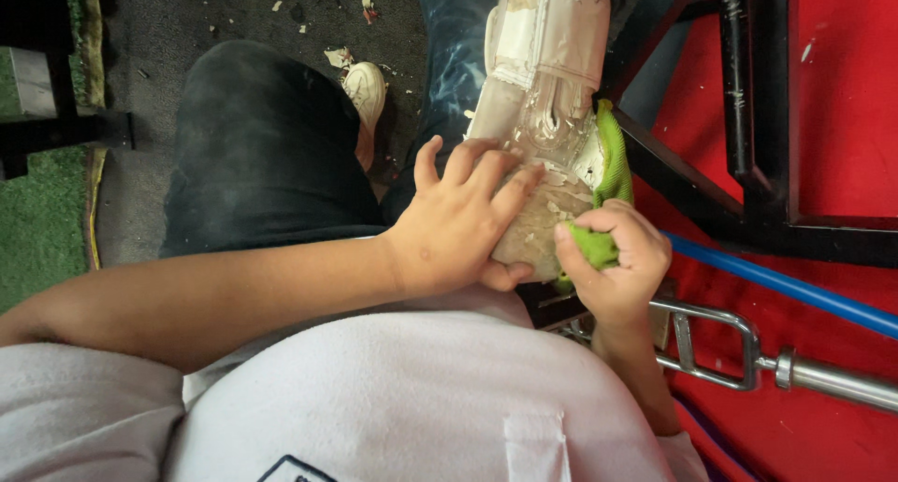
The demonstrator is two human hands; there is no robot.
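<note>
The left hand (463,225) lies spread flat on the worn white padded guard (547,99), pinning it against the lap; the right hand (613,258) is closed on a bunched green cloth (591,245) pressed to the guard's lower end; a firm brace and short, even strokes would probably keep the flaking surface from tearing; no containers show, only a black metal frame (748,117), a blue tube (776,281) and paint chips on the dark floor (187,14).

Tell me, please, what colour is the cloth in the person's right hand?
Bright green; the cloth shows best in the head view, bunched in the right hand.
</note>
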